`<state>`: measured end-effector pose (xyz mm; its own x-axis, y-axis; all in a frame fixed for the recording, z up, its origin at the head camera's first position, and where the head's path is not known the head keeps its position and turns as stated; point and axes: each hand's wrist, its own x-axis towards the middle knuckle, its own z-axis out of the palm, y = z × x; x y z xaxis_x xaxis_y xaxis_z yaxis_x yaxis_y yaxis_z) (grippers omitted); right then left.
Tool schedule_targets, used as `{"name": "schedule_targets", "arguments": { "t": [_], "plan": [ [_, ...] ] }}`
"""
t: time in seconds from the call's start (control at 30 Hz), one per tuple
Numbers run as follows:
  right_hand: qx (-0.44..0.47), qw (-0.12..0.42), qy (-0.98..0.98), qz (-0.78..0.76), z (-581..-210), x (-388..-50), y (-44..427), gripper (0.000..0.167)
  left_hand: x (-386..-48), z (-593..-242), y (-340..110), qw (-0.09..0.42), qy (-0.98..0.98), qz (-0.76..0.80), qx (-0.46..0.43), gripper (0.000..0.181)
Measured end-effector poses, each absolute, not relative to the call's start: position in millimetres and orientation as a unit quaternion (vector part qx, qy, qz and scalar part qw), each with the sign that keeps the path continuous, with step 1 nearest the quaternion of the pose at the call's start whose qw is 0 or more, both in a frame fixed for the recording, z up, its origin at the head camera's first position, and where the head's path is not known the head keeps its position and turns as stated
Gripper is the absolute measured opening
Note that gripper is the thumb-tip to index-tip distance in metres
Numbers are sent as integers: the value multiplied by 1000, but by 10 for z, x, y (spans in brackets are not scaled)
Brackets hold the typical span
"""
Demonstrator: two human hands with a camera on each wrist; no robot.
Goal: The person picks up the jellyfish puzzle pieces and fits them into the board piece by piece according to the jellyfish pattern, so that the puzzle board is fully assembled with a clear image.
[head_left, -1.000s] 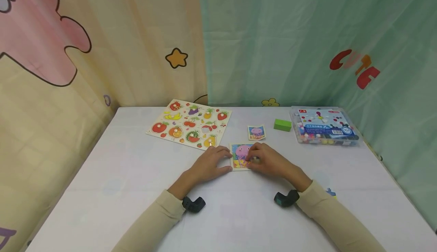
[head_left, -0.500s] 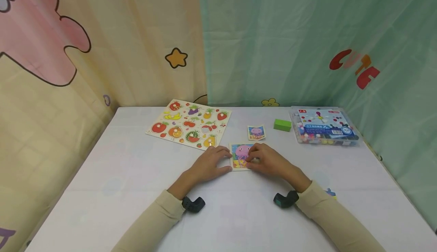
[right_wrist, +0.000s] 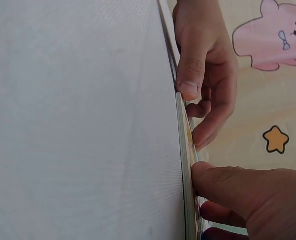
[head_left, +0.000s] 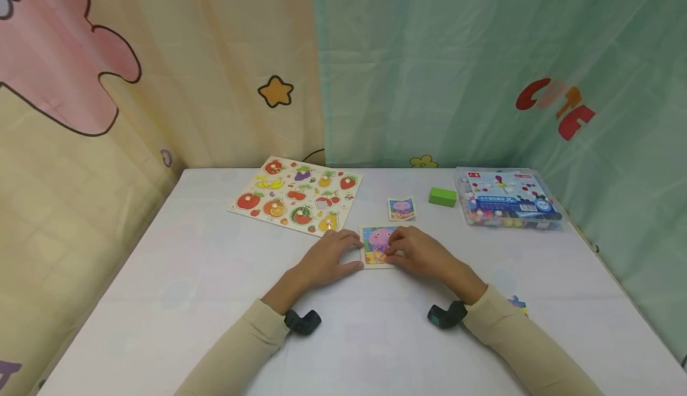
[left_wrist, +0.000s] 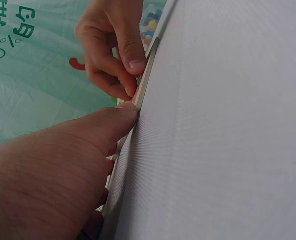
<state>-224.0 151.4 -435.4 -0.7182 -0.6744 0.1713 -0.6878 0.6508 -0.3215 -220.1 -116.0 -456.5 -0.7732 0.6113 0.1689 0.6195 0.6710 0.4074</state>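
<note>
A small square jigsaw puzzle (head_left: 374, 247) with a pink octopus picture lies flat on the table in the head view. My left hand (head_left: 328, 257) rests at its left side, thumb by the lower corner and forefinger higher along the edge. In the right wrist view the left thumb (right_wrist: 189, 90) touches the board's edge. My right hand (head_left: 421, 253) covers the puzzle's right part, its thumb and fingers bent together on the picture as if pinching a piece that they mostly hide. Seen from the left wrist, the right fingertips (left_wrist: 136, 65) press close to the board.
Behind the puzzle lies a small octopus picture card (head_left: 401, 209), with a green block (head_left: 442, 197) to its right. A fruit peg board (head_left: 295, 193) lies at the back left. A clear box of coloured beads (head_left: 510, 199) stands back right. A blue-yellow piece (head_left: 517, 304) lies by the right sleeve.
Both hands stay in place at the puzzle, with barely any finger motion. The whole head view has shifted very slightly.
</note>
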Motion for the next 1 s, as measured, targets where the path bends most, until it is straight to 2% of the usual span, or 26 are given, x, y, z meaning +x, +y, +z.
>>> {"name": "schedule_targets", "arguments": {
  "t": [0.3,0.47,0.57,0.73,1.0],
  "plan": [
    [376,73,-918,98,-4343,-2212,1476,11,-2197,-4573,-1161,11,-913,-230,-337,42],
    [356,57,-921,150,-4368,-2239,1513,23,-2209,-4592,-1159,11,-913,-227,-338,42],
    [340,29,-923,177,-4321,-2244,1600,33,-2222,-4590,-1153,12,-913,-224,-340,43],
    [322,-14,-923,209,-4235,-2190,1900,36,-2228,-4565,-1152,17,-911,-223,-346,44],
    [309,39,-925,217,-4269,-1803,2662,35,-2226,-4577,-1181,9,-914,-216,-344,45]
  ]
}}
